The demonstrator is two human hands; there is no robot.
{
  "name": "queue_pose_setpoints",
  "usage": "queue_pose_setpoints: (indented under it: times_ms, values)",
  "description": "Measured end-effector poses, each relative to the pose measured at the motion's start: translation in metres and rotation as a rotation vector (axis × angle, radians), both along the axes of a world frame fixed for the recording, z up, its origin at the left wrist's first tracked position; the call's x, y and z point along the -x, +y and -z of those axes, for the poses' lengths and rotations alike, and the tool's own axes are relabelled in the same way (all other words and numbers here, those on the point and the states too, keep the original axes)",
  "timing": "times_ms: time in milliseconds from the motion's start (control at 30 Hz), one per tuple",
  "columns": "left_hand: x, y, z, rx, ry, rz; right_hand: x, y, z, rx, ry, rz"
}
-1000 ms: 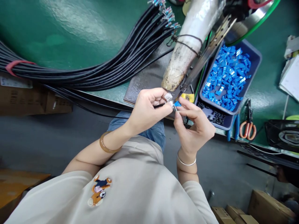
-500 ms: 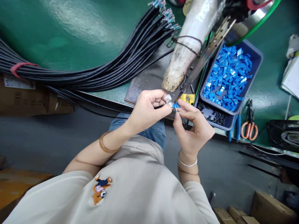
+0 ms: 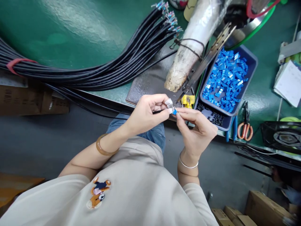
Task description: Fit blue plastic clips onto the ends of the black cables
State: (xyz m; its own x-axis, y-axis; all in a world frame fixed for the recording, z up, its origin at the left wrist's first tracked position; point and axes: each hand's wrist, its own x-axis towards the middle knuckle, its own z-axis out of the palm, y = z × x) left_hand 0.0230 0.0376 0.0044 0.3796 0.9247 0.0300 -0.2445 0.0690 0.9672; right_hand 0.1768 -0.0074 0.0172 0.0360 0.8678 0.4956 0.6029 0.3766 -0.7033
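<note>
My left hand is closed around the end of a black cable and pinches its small clear connector at the fingertips. My right hand meets it from the right, its thumb and forefinger pinched on a small blue part that touches the cable's tip. Both hands hover just in front of the green bench's edge, over my lap.
A thick bundle of black cables fans across the green bench. A dark tray of blue parts stands at the right, beside a wrapped machine arm. Orange-handled scissors and cardboard boxes lie further right.
The hands have stayed together at the bench edge; the right hand's fingers have closed in tighter on the blue part at the cable tip. The view shifted slightly.
</note>
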Motion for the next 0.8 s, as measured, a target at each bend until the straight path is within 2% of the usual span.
queue_pose_setpoints:
  times_ms: [167, 333, 567, 800]
  values:
    - [0.0003, 0.0031, -0.0018, 0.025, 0.009, 0.027, -0.0031, 0.0008, -0.0009, -0.043, -0.084, -0.017]
    - [-0.0019, 0.0047, 0.0, 0.064, 0.02, -0.011, -0.0028, 0.0022, 0.0038, -0.09, -0.106, 0.002]
    - [-0.0045, 0.007, -0.0015, 0.108, 0.016, -0.057, -0.0007, 0.0029, 0.0061, -0.051, -0.05, 0.044]
    - [-0.0066, 0.0065, 0.0, 0.108, 0.021, -0.068, -0.0017, 0.0044, 0.005, -0.034, -0.066, 0.018]
